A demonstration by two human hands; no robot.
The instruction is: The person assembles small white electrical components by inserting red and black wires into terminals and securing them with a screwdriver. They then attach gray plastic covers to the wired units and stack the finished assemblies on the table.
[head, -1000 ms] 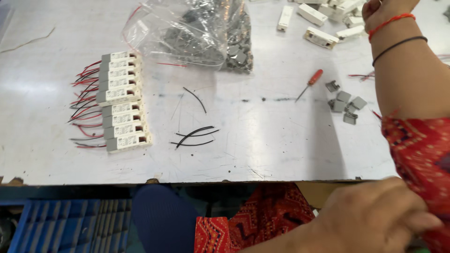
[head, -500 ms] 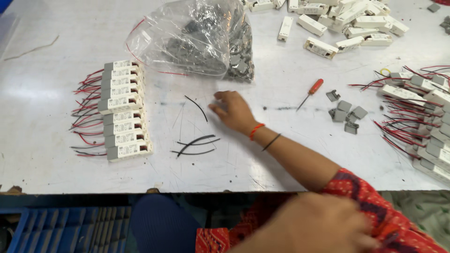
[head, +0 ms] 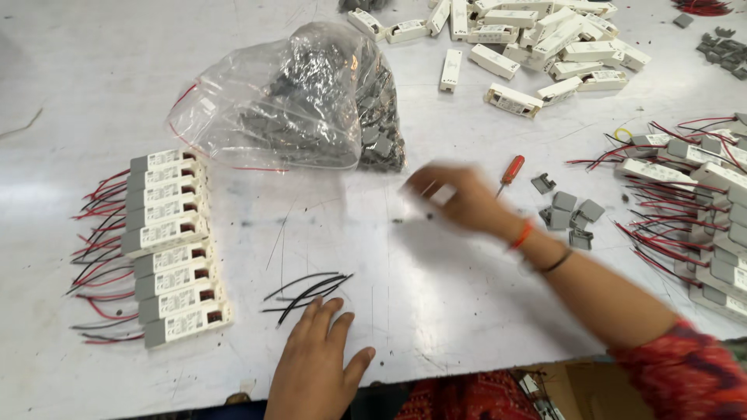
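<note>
While left hand lies flat, fingers spread, touching black wires; right hand blurred.

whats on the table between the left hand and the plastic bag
In the head view, loose black wires lie just beyond the left hand; past them, bare white table up to the plastic bag.

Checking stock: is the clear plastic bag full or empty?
Full: the clear plastic bag bulges with small grey parts and lies on its side on the table. Whether its mouth is sealed cannot be told.

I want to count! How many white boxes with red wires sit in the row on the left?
9: white rectangular plastic boxes stacked in one column at the table's left, five above, four below, none seemingly hidden.
</note>
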